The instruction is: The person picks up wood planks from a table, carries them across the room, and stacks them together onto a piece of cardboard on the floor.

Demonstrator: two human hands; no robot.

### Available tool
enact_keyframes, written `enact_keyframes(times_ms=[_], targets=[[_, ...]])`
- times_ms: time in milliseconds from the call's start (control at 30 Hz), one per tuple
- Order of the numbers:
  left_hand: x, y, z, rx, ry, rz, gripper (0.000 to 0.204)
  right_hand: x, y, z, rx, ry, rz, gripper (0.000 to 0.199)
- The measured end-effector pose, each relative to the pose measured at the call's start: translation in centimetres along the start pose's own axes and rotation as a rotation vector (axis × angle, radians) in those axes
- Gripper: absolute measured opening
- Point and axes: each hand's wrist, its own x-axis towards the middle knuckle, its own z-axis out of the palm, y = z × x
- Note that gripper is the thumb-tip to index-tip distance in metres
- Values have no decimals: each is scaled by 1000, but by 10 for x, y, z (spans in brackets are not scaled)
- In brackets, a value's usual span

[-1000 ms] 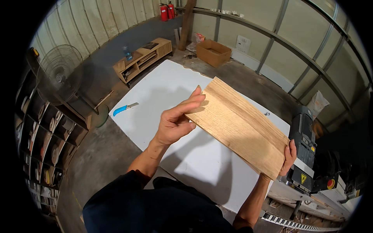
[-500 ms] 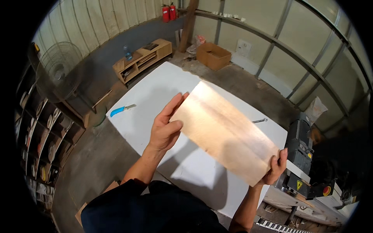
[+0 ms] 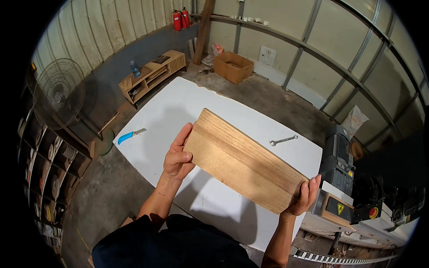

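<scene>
A rectangular wooden board (image 3: pixel 243 163) with visible grain is held up above a white tabletop (image 3: pixel 161 107), slanting down from upper left to lower right. My left hand (image 3: pixel 178 154) grips its left end, thumb on the near face and fingers along the edge behind. At the board's right end, my right hand (image 3: pixel 305 196) is wrapped round the lower corner, its fingers over the face. On the tabletop lie a blue-handled knife (image 3: pixel 129 136) at the left and a metal wrench (image 3: pixel 283 140) beyond the board at the right.
A dark motorised machine (image 3: pixel 338 156) with a red stop button (image 3: pixel 373 212) borders the table's right side. At the left are a standing fan (image 3: pixel 59 96) and a pigeonhole shelf (image 3: pixel 51 178). A low wooden cabinet (image 3: pixel 154 76) and a cardboard box (image 3: pixel 233 67) sit beyond the table.
The board has tilted away from the glare, so its grain and far edge now show, and it sits lower. The wrench has come fully into sight. Both hands keep hold.
</scene>
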Motion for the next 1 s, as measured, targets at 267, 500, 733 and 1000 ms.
enact_keyframes(times_ms=[267,500,733,1000], targets=[[19,-29,10,327,-79,-110,76,-29,13,-20,239,-70,343,28],[23,-135,-47,959,115,-506,48,-121,4,-20,307,-223,1525,30],[25,-227,-76,890,139,-705,36,-159,33,-36,-123,-248,1366,37],[34,-274,-112,1384,17,-711,37,-191,72,-50,-170,-172,1306,41]])
